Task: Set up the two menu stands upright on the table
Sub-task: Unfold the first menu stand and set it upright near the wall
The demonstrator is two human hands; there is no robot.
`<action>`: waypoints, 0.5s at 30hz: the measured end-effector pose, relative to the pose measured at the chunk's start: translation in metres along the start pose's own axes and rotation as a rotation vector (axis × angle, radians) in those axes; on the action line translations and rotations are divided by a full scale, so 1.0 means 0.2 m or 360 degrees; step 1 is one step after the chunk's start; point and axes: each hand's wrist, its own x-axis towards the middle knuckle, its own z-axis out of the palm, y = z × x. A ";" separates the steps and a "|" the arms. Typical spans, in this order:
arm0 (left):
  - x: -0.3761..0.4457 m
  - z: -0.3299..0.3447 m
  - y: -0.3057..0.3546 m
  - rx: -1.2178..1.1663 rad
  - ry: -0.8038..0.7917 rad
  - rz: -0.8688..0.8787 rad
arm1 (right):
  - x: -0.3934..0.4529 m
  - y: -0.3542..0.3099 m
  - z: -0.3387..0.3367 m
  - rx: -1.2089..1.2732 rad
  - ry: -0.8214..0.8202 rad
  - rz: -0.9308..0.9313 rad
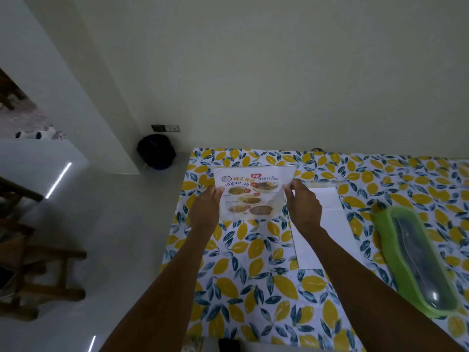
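A clear menu stand [251,193] with a printed food menu stands tilted at the far left part of the table, facing me. My left hand [206,208] grips its left edge. My right hand [303,203] holds its right edge with fingertips. A second stand [327,224] lies flat on the table just right of my right hand, showing only a white sheet. The table [253,262] wears a cloth printed with yellow lemons and dark leaves.
A green oblong container with a clear lid [416,260] lies at the right side of the table. A dark round bag [156,151] sits on the floor by the wall. Wooden chair frames [38,262] stand at the left. The table's left edge is close to the stand.
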 end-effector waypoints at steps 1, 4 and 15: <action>0.02 0.01 -0.01 0.0046 0.0003 0.0030 | 0.01 -0.02 0.02 -0.0036 0.0011 0.0016; 0.08 0.04 -0.05 0.0144 -0.0012 0.0044 | 0.04 -0.06 0.07 -0.0053 0.0057 0.0052; 0.19 0.17 -0.17 0.0175 -0.0105 0.0029 | 0.11 -0.05 0.24 -0.0109 -0.0252 0.0307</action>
